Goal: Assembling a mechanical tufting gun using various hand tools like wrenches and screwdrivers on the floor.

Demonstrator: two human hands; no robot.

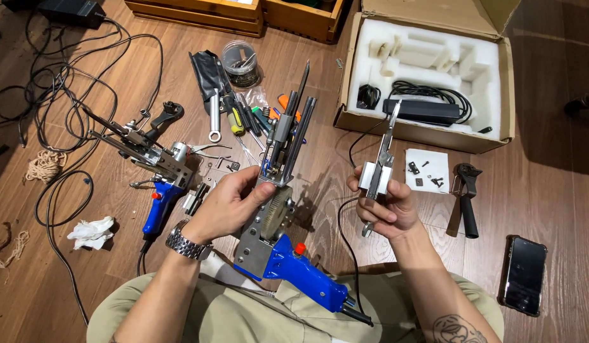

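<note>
Gripping the blue-handled tufting gun [277, 222] with my left hand [228, 204], fingers wrapped; my right hand [386, 206] pinches a metal bracket piece [379, 168], seemingly tight.

A single head-mounted camera is looking steeply down from above the seated person's lap onto a wooden floor [548, 159]. It is facing forward and away from the body, at close range. The forearms are entering from the bottom edge; a cardboard box [428, 130] is filling the upper right of the frame.

left hand [228, 203] in closed grip, right hand [386, 203] likewise
</note>
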